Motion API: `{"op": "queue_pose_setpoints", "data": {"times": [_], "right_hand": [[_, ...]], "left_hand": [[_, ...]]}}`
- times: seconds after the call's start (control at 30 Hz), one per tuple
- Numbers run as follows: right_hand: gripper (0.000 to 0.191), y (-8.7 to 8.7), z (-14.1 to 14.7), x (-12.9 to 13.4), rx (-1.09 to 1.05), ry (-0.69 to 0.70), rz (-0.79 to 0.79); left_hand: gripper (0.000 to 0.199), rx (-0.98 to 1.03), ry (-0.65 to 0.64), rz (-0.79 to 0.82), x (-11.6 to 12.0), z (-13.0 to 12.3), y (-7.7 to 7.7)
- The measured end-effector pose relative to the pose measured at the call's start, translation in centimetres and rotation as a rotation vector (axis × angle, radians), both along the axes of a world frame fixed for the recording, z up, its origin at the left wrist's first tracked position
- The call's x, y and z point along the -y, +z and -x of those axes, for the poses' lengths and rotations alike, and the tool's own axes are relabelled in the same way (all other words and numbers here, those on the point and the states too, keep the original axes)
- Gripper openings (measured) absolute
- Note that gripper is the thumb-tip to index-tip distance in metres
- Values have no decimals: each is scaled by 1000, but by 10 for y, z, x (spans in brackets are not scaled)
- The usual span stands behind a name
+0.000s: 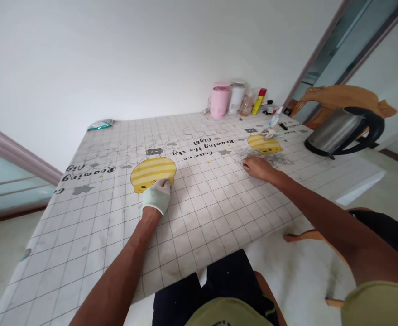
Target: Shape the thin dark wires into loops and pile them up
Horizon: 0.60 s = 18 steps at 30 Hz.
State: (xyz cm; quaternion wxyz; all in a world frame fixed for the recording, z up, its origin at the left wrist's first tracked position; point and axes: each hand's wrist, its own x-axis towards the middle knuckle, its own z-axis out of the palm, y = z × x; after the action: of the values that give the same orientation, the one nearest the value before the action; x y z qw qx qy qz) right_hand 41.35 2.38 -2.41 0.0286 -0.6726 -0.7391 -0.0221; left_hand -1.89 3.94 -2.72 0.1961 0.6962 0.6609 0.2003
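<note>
My left hand (158, 194), in a pale green and white glove, rests closed on the checked tablecloth (199, 194), over the lower edge of a printed yellow striped balloon bear (154, 171). Whether it holds anything is hidden. My right hand (257, 167) is bare, its fingers curled together on the cloth beside dark scribbles, just below a second printed yellow bear (265, 144). Anything within those fingers is too small to make out. A crumpled whitish item (271, 132) lies beyond my right hand.
Along the wall stand a pink container (219, 100), a white container (236, 97), a clear bottle (246, 106) and a yellow can with a red cap (259, 101). A steel kettle (338, 131) stands at the right, before a wooden chair (351, 99). A green-white packet (101, 125) lies far left.
</note>
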Motion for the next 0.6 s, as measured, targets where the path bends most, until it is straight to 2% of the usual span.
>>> {"op": "queue_pose_setpoints", "data": {"times": [0.17, 0.4, 0.47, 0.53, 0.6], "right_hand": [[11, -1, 4, 18, 95, 38, 11], [1, 5, -28, 64, -12, -4, -58], [3, 10, -35, 64, -57, -13, -73], [13, 14, -34, 55, -95, 3, -132], [28, 16, -27, 40, -113, 90, -183]], "left_hand": [[35, 15, 10, 13, 1, -1, 2], [35, 18, 0, 8, 0, 0, -1], [36, 23, -2, 0, 0, 0, -3], [36, 24, -7, 0, 0, 1, -4], [37, 23, -6, 6, -2, 2, -6]]}}
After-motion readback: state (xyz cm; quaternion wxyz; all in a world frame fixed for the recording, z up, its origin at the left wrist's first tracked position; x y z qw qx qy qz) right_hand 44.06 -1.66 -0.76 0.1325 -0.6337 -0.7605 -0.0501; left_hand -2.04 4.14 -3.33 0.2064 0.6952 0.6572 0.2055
